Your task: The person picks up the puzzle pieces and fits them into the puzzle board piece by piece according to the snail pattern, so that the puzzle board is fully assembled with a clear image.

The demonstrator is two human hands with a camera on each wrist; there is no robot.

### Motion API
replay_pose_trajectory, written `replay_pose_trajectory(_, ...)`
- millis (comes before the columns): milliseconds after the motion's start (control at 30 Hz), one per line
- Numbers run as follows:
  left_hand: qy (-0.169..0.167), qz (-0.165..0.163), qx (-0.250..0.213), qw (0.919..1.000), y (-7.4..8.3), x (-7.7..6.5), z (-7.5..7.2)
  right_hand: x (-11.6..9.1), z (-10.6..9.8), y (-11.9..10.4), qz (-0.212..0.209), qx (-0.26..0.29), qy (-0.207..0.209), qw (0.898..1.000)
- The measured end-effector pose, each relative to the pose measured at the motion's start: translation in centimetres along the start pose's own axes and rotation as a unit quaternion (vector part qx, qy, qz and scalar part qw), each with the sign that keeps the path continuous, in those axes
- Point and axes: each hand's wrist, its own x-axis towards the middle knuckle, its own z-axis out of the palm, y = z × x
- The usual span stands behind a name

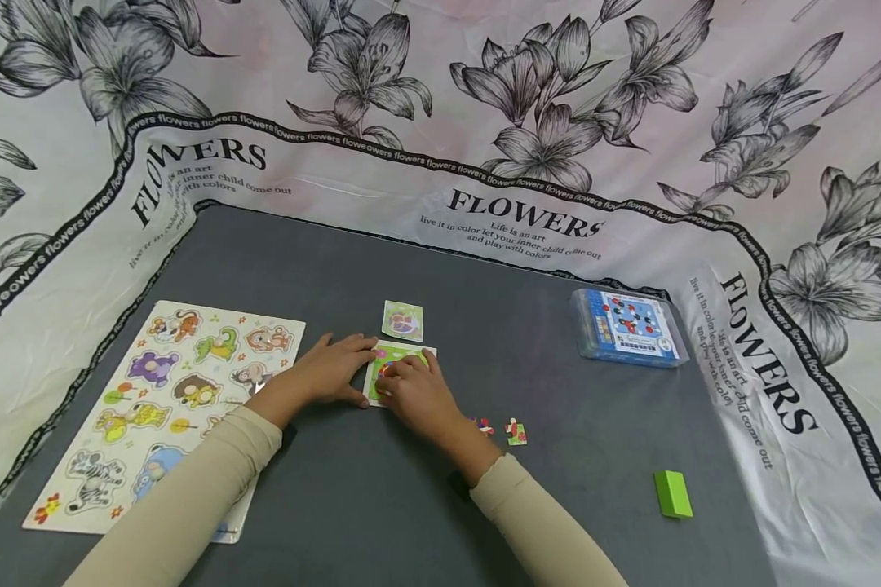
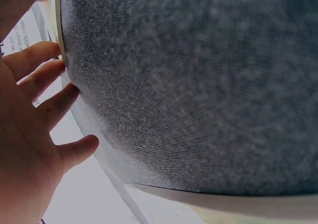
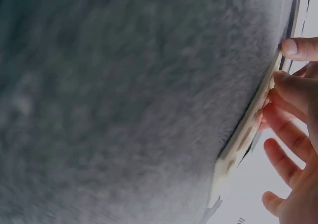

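Observation:
A small square puzzle board (image 1: 371, 393) with a green picture lies on the grey table. My left hand (image 1: 329, 371) rests at its left side, fingers extended and touching the edge. In the left wrist view that hand (image 2: 30, 105) has its fingers spread. Over the board lies my right hand (image 1: 420, 395), its fingertips on the picture and covering much of it. The right wrist view shows this hand's (image 3: 298, 129) fingers apart along the board's edge (image 3: 243, 134); whether a piece is under them is hidden. Two puzzle pieces, one of them a red-and-green piece (image 1: 516, 432), lie near the right wrist.
A large animal puzzle board (image 1: 135, 326) lies on the left, partly under the left forearm. Just beyond the small board sits a square picture card (image 1: 403, 320). A blue plastic box (image 1: 629, 328) stands at the back right, and a green block (image 1: 673, 494) lies front right.

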Motion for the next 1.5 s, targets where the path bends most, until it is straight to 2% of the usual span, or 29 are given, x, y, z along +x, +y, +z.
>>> replay_pose_trajectory(167,0.002,-0.004,-0.001,1.0,0.1,0.1,-0.1,-0.1,-0.4,-0.1,0.002,-0.01,-0.016,1.0)
replay_pose_trajectory(400,0.001,-0.008,-0.005,1.0,0.3,-0.1,0.0,-1.3,-0.8,0.5,-0.001,0.024,-0.035,0.999)
replay_pose_trajectory(633,0.005,-0.003,-0.01,0.9999,0.4,0.4,0.0,-3.7,-2.9,3.5,0.018,0.055,-0.042,0.997)
replay_pose_trajectory(800,0.018,-0.003,-0.003,0.9998,0.0,0.4,0.1,-5.8,-4.2,5.9,0.032,0.059,-0.083,0.994)
replay_pose_trajectory(933,0.016,0.004,-0.001,0.9999,0.0,0.4,0.4,-7.8,-4.2,7.0,0.045,0.064,-0.109,0.991)
replay_pose_trajectory(1233,0.015,0.011,-0.005,0.9998,0.2,0.5,0.5,-10.5,-3.5,8.1,0.06,0.079,-0.107,0.989)
replay_pose_trajectory(1500,0.012,0.009,-0.003,0.9999,0.3,0.4,0.6,-11.9,-2.9,8.4,0.06,0.085,-0.077,0.992)
